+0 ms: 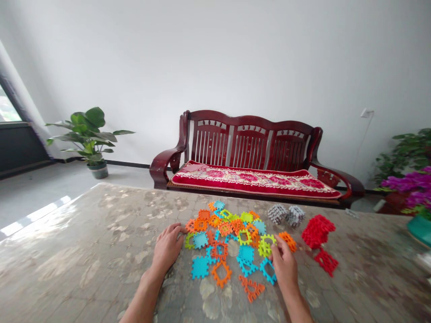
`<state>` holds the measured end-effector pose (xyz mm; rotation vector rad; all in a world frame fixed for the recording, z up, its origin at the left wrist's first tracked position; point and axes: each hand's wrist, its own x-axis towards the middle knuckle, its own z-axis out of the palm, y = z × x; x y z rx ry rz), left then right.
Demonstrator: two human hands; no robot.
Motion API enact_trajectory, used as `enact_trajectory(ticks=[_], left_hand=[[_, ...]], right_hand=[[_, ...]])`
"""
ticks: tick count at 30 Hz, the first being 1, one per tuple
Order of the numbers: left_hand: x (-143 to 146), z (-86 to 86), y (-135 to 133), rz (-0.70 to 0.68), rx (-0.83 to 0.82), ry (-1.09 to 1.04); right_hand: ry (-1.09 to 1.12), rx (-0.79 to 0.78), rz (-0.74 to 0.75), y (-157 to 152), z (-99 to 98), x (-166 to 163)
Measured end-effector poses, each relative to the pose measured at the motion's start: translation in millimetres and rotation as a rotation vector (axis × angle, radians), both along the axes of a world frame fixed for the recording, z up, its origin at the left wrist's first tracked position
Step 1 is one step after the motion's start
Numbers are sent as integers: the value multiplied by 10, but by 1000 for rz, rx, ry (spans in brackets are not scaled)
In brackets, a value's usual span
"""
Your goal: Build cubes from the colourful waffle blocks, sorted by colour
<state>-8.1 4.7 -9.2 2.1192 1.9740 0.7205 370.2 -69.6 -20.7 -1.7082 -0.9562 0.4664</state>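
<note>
Across the tablecloth spreads a loose pile of flat plastic interlocking tiles with notched edges, some solid and some hollow frames. My left hand [169,244] lies open at the pile's left edge, fingertips next to an orange tile [191,225] and a solid blue tile [200,240]. At the right edge, my right hand [285,261] pinches a light green tile [266,247] between thumb and fingers. An orange tile [288,241] lies just beyond that hand, and a blue frame tile [268,270] is beside its thumb. Nearest me are an orange triangular tile [252,288] and an orange frame [222,274].
Right of the pile sit two grey ball-like assemblies [277,214], a red assembled block [318,230] and a flat red piece [326,262]. A teal flowerpot [420,231] with purple flowers stands at the right edge. Behind the table [84,251] is a wooden bench [249,134].
</note>
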Motion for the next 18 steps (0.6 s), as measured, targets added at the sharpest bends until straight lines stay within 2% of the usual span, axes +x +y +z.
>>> enact_trajectory(ticks=[18], left_hand=[[2, 1, -1, -14, -5, -27]], right_hand=[[-125, -12, 4, 42, -96, 86]])
